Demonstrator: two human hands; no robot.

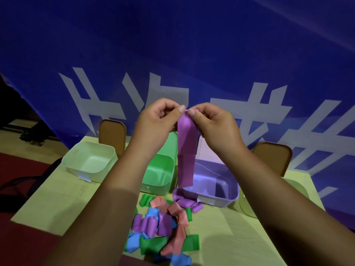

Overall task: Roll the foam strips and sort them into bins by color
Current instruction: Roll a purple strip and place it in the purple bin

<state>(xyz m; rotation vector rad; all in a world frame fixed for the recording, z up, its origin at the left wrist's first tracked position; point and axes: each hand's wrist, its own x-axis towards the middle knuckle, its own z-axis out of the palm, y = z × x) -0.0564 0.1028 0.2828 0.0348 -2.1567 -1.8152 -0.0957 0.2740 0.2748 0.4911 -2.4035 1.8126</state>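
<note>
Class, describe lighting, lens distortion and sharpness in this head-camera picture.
Head view: dim, bluish light; the wide lens stretches both forearms; left hand, right hand and the purple strip they pinch are sharp; the pile is softer at its near edge.

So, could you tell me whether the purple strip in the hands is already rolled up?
No, the purple strip hangs flat at full length, its top edge pinched by the left hand and right hand.

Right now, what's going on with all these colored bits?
A person pinches the top end of a purple foam strip with the left hand and right hand, so it hangs unrolled over the table. A pile of purple, green, blue and pink strips lies below. Behind it stand a pale bin, a green bin and a purple bin, all seemingly empty.
</note>
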